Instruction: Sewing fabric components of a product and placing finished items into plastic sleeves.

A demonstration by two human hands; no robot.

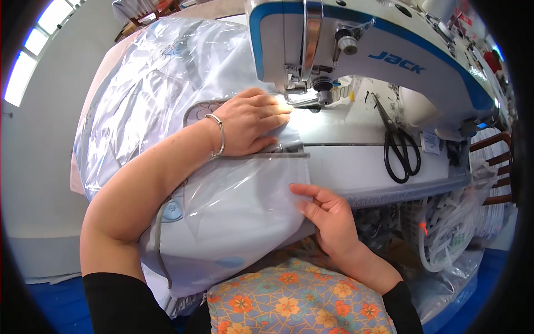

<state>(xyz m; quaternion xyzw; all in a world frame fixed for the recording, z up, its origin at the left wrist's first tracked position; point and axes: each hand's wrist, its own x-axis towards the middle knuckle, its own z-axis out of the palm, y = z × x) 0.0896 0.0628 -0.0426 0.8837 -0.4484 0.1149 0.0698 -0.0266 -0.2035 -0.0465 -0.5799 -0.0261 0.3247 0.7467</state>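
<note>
Shiny pale cloth (245,195) lies over the left side of the table (356,167) and its front edge, with the left hand (253,122) flat on it, nearer the sewing machine (356,61), and the right hand (334,220) by its right edge, finger and thumb a little apart, grip hard to tell.

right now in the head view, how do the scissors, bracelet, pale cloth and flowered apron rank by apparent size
1. Pale cloth
2. Flowered apron, partly out of frame
3. Scissors
4. Bracelet
</note>
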